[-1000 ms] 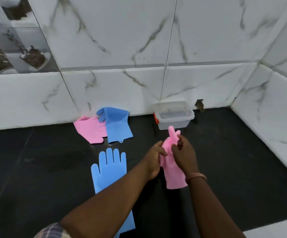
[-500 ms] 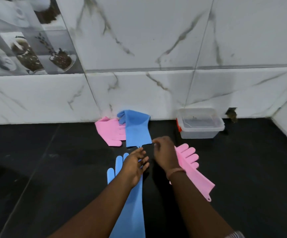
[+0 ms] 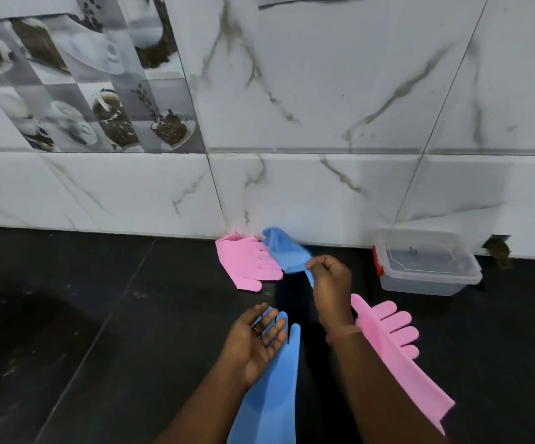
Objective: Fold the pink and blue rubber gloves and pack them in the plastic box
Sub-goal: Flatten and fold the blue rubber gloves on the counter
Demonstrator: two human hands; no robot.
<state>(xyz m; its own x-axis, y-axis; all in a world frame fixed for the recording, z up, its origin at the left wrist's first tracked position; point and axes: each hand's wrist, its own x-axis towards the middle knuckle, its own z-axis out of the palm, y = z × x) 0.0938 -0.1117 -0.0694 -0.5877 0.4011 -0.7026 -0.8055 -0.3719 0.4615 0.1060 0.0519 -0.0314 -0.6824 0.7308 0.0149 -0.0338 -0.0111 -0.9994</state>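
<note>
The right hand (image 3: pixel 327 277) pinches the cuff end of the far blue glove (image 3: pixel 287 253) between thumb and curled fingers, lifting that end off the black counter (image 3: pixel 83 331), probably to draw the glove away from the wall and clear of the far pink glove (image 3: pixel 247 264) it partly overlaps. The left hand (image 3: pixel 255 339) is relaxed, palm up with its fingers loose, and holds nothing; it hovers over the finger end of the near blue glove (image 3: pixel 275 379), seemingly ready to receive or steady whichever glove comes next. The held blue glove runs on a slant from the wall down toward the person, its bunched finger end by the wall and its cuff in the grip. The near blue glove lies flat with its long axis toward the wall, fingers pointing away from the person. The near pink glove (image 3: pixel 394 344) lies diagonally, fingers pointing up and right toward the plastic box (image 3: pixel 429 283), cuff toward the lower right. The far pink glove lies with its fingers pointing right. The box stands open against the wall, and no glove is in it yet.
</note>
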